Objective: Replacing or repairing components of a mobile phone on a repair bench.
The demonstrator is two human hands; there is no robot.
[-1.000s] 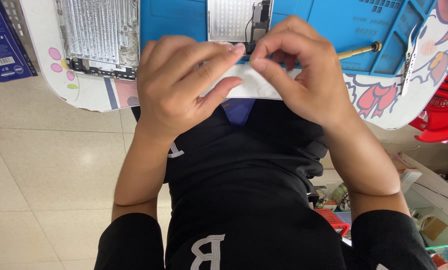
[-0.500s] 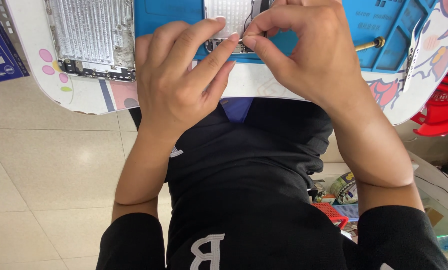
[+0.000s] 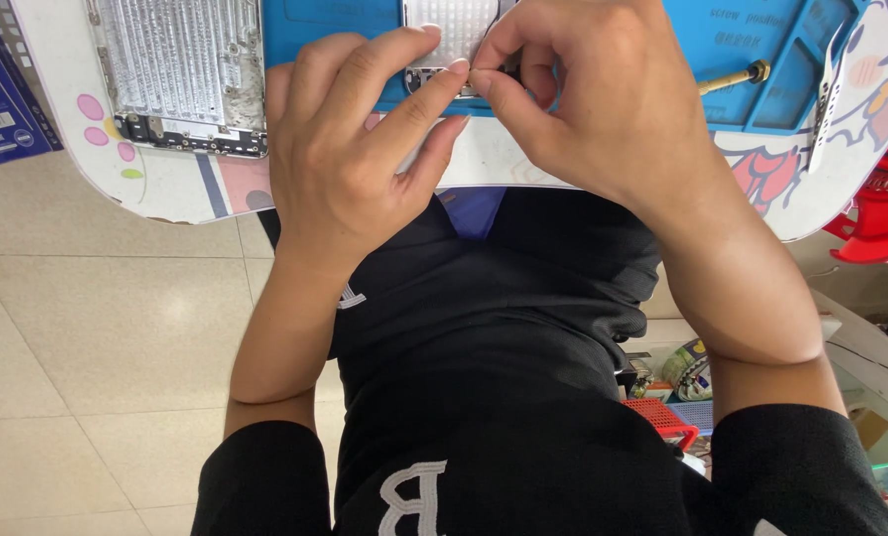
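My left hand [image 3: 350, 159] and my right hand [image 3: 603, 109] meet fingertip to fingertip at the near edge of a blue work mat [image 3: 335, 30]. Under the fingertips lies a small silver perforated part [image 3: 452, 18]. The index finger and thumb of my right hand pinch a small dark piece [image 3: 496, 71] at that part's lower edge. My left index fingertip presses against the same spot, with the left thumb lower, on the white table edge. The fingers hide most of the piece.
A silver metal device housing [image 3: 181, 74] lies left of the mat on the white patterned table [image 3: 166, 189]. A brass-tipped screwdriver [image 3: 732, 77] rests on the mat at right. A blue box [image 3: 2, 89] sits far left, a red stool [image 3: 886, 208] and a red basket [image 3: 662, 417] at right below.
Both hands have moved away from my body, from the table's near edge onto the blue mat, and the fingertips have closed together over the silver part.
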